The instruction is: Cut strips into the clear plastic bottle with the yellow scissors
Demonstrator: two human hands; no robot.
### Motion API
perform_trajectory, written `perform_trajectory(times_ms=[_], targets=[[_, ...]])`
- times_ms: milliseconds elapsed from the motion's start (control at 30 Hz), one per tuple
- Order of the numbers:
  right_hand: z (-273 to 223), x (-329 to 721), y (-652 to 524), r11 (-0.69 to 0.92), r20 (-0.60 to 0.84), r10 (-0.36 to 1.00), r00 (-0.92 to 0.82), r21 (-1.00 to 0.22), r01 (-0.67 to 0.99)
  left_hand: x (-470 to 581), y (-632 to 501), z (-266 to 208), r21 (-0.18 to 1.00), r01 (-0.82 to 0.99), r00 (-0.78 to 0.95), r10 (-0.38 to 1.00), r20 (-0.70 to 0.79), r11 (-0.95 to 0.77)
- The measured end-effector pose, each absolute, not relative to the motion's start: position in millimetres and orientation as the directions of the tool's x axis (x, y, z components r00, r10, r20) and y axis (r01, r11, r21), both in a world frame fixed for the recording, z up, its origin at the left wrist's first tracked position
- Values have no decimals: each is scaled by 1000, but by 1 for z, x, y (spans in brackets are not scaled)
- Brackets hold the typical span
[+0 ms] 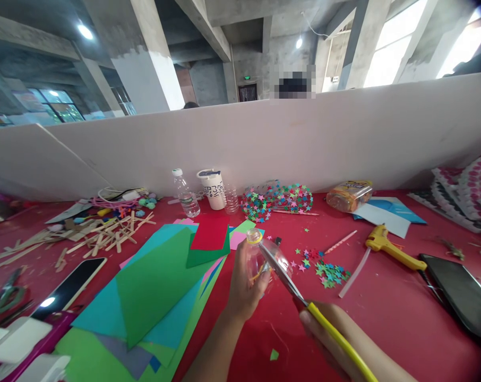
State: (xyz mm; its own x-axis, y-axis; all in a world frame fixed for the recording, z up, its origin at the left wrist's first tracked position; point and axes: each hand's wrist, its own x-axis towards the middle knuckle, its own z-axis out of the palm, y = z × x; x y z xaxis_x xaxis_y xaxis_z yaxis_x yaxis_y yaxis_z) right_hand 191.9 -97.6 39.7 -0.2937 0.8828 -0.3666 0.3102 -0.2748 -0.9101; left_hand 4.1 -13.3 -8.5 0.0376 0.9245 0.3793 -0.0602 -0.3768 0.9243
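Note:
My left hand [246, 281] is wrapped round a clear plastic bottle piece [278, 260], whose neck with a yellowish ring points up and away. In my right hand [324, 323] is a pair of scissors [282, 273] with yellow handles. Their blades lie against the bottle piece just below its neck. How far the blades are apart is hard to make out. Beneath the hands is the red tabletop [260, 350], with a small green paper scrap [274, 354] on it.
Coloured paper sheets [156, 281] cover the left-middle. Star sequins [332, 275], a yellow glue gun [395, 249] and a dark tray-like object [459, 292] are right. A water bottle [187, 196] and white cup [212, 191] stand near the partition [240, 143]. Left lie wooden sticks [109, 236] and a phone [71, 286].

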Motion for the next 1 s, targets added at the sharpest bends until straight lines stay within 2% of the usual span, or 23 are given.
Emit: perform_trajectory(times_ms=[333,500,700,767,867,1000], targets=[[37,192,-94,-224,-318,910,-265,-917,331,0,-12,-17,940,-89,66,939,337,-331],[33,193,-93,-210,-311,909,-277,-917,340,1,-12,-13,942,-21,105,937,334,-334],[25,196,-96,-151,-273,902,-333,-924,350,9,-13,-7,974,-44,64,972,225,-222],[25,199,-98,-118,-252,896,-366,-928,352,7,-9,-4,971,-100,-18,976,216,-217],[28,204,-99,-38,-205,889,-409,-924,380,0,1,2,956,-257,-116,987,115,-142],[33,210,-95,54,-156,899,-410,-888,457,-7,8,11,868,-491,-140,990,11,-79]])
